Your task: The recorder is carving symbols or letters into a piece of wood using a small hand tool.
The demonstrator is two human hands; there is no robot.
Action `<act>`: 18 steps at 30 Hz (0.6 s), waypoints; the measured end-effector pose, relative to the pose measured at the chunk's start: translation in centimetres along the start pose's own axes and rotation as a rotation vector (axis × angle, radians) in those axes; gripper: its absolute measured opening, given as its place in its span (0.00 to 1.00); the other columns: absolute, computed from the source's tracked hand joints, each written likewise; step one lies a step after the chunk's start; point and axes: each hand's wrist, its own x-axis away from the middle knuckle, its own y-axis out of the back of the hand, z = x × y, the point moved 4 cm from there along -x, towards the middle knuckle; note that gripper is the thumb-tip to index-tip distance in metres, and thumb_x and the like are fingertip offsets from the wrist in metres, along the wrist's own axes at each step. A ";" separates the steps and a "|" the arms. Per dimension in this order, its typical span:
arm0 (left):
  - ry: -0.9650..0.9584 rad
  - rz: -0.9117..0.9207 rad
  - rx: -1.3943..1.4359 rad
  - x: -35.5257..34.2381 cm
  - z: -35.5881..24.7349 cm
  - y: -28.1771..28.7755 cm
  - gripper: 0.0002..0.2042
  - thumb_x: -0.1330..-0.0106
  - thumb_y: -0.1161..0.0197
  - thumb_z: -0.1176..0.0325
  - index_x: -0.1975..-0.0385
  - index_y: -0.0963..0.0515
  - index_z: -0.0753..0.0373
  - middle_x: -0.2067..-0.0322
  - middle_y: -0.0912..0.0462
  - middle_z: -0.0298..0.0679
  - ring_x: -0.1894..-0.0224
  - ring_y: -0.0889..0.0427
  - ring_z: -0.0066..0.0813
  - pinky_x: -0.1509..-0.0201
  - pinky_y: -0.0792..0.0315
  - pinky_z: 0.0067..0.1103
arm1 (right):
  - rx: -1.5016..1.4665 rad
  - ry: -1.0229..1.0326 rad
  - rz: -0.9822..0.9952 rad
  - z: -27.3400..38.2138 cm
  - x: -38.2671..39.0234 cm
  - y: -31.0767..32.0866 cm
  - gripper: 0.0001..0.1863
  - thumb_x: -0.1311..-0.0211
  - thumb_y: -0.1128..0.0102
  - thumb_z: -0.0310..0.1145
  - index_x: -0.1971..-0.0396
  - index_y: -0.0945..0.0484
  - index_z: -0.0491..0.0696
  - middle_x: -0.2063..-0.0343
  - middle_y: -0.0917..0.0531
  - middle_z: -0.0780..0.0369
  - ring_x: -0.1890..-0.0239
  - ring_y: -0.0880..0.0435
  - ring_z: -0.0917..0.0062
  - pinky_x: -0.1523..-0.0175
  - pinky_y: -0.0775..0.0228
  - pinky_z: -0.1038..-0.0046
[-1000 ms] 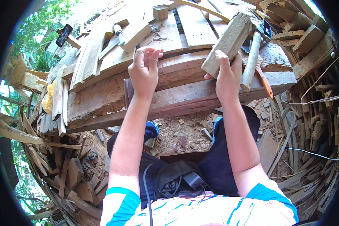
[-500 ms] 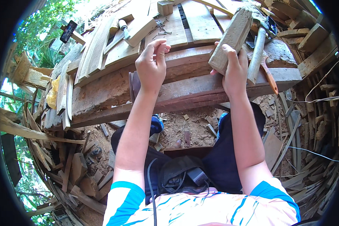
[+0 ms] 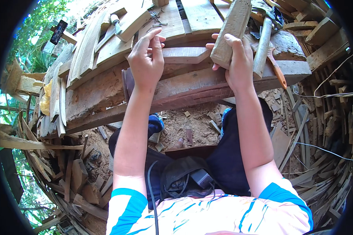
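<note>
My right hand (image 3: 239,58) grips a thick, rough wooden block (image 3: 231,35), tilted up and away, with the thumb on its right side and fingertips showing past its left edge. My left hand (image 3: 147,58) is held over the bench's near edge, its fingers loosely curved and somewhat apart, with nothing visible in them. Beyond it, several loose nails (image 3: 156,18) lie on a board. A hammer (image 3: 264,43) rests right of the block, and a brush with an orange handle (image 3: 277,70) lies beside it. A chisel with a pale handle (image 3: 116,22) lies at the upper left.
The heavy timber bench (image 3: 184,84) spans the space before me, with planks (image 3: 202,17) laid across it. A phone on a holder (image 3: 59,32) stands at the far left. Wood offcuts (image 3: 325,129) are stacked at the right, and scraps and sawdust (image 3: 176,129) cover the ground.
The whole view has shifted slightly, so the bench sits farther left and higher. My left fingers have loosened a little from the thumb. The block stays in my right hand.
</note>
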 end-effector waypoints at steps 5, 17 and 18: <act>-0.017 0.033 0.034 0.1 0.1 -0.5 0.11 0.23 0.43 0.76 0.53 0.12 0.61 0.64 0.10 0.38 0.64 0.11 0.25 0.59 0.20 0.21 | -0.041 0.010 0.019 0.0 -0.3 0.1 0.24 0.27 0.44 0.42 0.42 0.31 0.39 0.55 0.15 0.52 0.53 0.08 0.66 0.75 0.19 0.72; -0.040 0.182 -0.115 0.6 -1.0 -0.2 0.10 0.36 0.46 0.80 0.77 0.19 0.64 0.74 0.19 0.43 0.69 0.17 0.42 0.61 0.24 0.36 | 0.007 -0.002 0.032 -0.3 -0.2 0.2 0.27 0.27 0.47 0.45 0.39 0.30 0.40 0.48 0.14 0.50 0.50 0.08 0.66 0.73 0.19 0.70; -0.006 0.173 -0.099 0.8 -1.3 0.3 0.10 0.36 0.46 0.80 0.78 0.20 0.64 0.75 0.19 0.43 0.69 0.17 0.42 0.61 0.24 0.36 | 0.001 -0.002 0.038 -0.3 -0.3 0.1 0.27 0.26 0.47 0.45 0.39 0.29 0.40 0.48 0.15 0.50 0.51 0.08 0.66 0.73 0.19 0.70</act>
